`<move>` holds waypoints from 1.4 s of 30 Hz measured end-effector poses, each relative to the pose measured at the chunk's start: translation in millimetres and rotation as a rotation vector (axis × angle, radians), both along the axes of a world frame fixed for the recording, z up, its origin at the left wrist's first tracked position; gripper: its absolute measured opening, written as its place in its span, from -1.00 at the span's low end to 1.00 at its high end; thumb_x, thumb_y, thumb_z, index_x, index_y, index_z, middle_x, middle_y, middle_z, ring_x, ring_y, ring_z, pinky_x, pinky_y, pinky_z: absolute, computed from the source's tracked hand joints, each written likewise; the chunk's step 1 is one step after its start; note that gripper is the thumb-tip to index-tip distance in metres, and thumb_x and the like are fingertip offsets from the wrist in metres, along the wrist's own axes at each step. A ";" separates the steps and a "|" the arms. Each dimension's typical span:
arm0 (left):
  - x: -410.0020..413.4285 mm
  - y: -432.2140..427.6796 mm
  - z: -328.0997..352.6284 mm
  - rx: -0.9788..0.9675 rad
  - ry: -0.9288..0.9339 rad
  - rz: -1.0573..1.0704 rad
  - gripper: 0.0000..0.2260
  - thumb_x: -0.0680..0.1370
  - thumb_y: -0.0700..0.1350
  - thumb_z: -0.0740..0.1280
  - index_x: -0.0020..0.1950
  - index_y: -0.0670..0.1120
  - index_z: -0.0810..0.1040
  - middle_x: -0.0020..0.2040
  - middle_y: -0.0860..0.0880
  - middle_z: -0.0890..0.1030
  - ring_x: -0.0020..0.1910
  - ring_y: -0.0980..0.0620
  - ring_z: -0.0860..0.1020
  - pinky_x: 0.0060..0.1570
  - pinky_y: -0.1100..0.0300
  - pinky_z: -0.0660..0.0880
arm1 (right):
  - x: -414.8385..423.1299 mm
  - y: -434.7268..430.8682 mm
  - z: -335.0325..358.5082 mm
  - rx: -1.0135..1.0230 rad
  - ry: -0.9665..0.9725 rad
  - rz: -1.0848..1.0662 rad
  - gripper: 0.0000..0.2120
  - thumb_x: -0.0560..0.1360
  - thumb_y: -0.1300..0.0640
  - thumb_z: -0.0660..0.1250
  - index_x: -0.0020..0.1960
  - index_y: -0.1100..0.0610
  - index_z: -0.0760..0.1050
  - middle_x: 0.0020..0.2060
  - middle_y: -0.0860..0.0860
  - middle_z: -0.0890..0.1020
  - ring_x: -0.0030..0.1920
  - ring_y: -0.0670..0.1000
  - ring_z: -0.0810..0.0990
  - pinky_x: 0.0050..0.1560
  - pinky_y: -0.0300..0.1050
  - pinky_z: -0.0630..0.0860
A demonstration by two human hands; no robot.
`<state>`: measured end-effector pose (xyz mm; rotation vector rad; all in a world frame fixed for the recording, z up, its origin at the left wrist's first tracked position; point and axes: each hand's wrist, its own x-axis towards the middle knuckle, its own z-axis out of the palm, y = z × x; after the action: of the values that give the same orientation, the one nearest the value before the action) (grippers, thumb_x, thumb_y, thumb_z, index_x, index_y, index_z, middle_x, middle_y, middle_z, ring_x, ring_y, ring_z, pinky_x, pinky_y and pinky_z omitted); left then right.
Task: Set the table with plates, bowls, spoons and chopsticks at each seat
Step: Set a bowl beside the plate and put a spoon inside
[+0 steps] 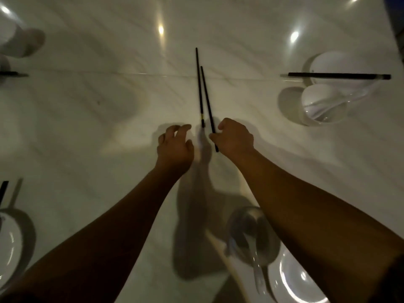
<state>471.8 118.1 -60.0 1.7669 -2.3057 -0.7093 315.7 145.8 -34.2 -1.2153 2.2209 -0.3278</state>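
Observation:
Two black chopsticks lie at the middle of the white marble table (87,119). The left chopstick (199,88) rests flat on the table. My right hand (235,136) is closed on the near end of the right chopstick (207,99), which points away from me. My left hand (175,143) hovers just left of the loose chopstick, fingers curled and apart, holding nothing. Near me, under my right forearm, a bowl (253,235) with a spoon (258,274) stands beside a white plate (293,281).
At the right, a plate (341,62) carries black chopsticks (338,76), with a bowl holding a spoon (321,103) beside it. Another plate (11,243) sits at the lower left with chopsticks (3,190). More white dishes (19,42) stand at the upper left.

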 end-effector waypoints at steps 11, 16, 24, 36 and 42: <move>-82.8 -87.9 15.2 0.074 -0.030 0.003 -0.61 0.56 -0.02 0.27 0.24 -0.27 0.36 0.22 -0.24 0.49 0.24 -0.18 0.46 0.19 0.07 0.38 | -65.6 19.4 -11.4 0.048 0.115 -0.111 -0.83 0.51 0.11 0.25 0.00 0.21 0.49 0.00 0.15 0.61 0.03 0.16 0.59 -0.12 -0.17 0.36; -76.5 -56.8 11.6 0.104 -0.106 0.028 -0.80 0.56 -0.22 0.21 0.14 -0.28 0.45 0.17 -0.23 0.54 0.17 -0.18 0.53 0.11 0.09 0.47 | -73.9 73.1 -3.6 0.070 0.031 -0.188 -0.81 0.50 0.12 0.27 0.00 0.23 0.54 -0.05 0.13 0.62 0.00 0.16 0.59 -0.08 -0.17 0.39; -38.9 25.2 67.9 0.454 0.420 0.184 -0.90 0.54 -0.17 0.32 -0.13 -0.18 0.54 -0.17 -0.16 0.60 -0.21 -0.11 0.62 -0.19 0.07 0.62 | -78.2 188.5 44.6 -0.019 -0.446 -0.537 -0.88 0.53 0.17 0.31 0.02 0.18 0.55 -0.10 0.15 0.63 -0.21 0.10 0.59 -0.21 -0.08 0.53; -71.5 306.8 119.3 0.627 0.502 0.088 -0.96 0.54 -0.18 0.32 -0.11 -0.12 0.53 -0.22 -0.06 0.58 -0.39 0.08 0.59 -0.41 0.24 0.52 | -89.1 378.3 68.4 0.145 -0.896 -0.520 -0.91 0.52 0.21 0.34 0.02 0.19 0.54 -0.15 0.13 0.64 -0.33 0.06 0.58 -0.27 -0.08 0.55; -91.5 393.2 87.1 0.688 0.390 0.152 -0.88 0.54 -0.17 0.29 -0.19 -0.14 0.53 -0.20 -0.18 0.61 -0.23 -0.09 0.63 -0.31 0.18 0.54 | -92.0 424.2 55.4 0.228 -0.876 -0.426 -0.93 0.53 0.20 0.33 0.00 0.12 0.52 -0.09 0.15 0.63 -0.20 0.11 0.64 -0.23 -0.03 0.62</move>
<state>380.3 511.2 27.1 1.7797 -1.7522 -1.7857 223.7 570.0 21.2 -0.3358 1.6384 -0.6130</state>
